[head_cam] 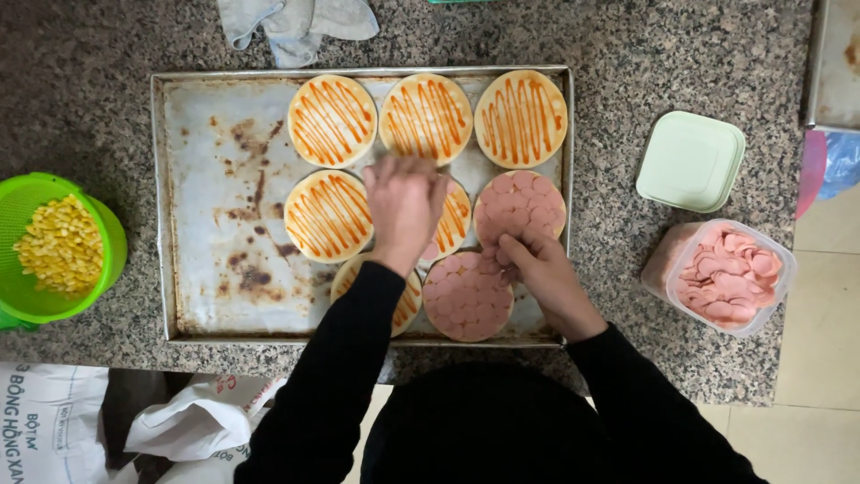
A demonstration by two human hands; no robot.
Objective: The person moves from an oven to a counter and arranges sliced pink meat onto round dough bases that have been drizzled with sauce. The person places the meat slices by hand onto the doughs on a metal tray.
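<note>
Overhead, two black-sleeved arms reach across a worn metal baking tray on a speckled stone worktop. The left hand, blurred, hovers fingers bunched over a sauce-striped dough round, hiding most of it — whether it holds anything cannot be told. The right hand presses its fingertips onto pink sausage slices where two sliced-covered rounds meet; a slice seems pinched, though that is hard to make out. Beyond the left hand lie three rounds striped with orange sauce, the stripes running away from the person; another sits just left of it, and one beneath the left forearm is half hidden. Right of the right hand stand a clear tub of sausage slices and, farther off, its pale green square lid. Well left of the left hand, a green strainer of corn kernels is partly cut off. A grey cloth is cropped at the top edge; white bags with red lettering lie near the left elbow.
</note>
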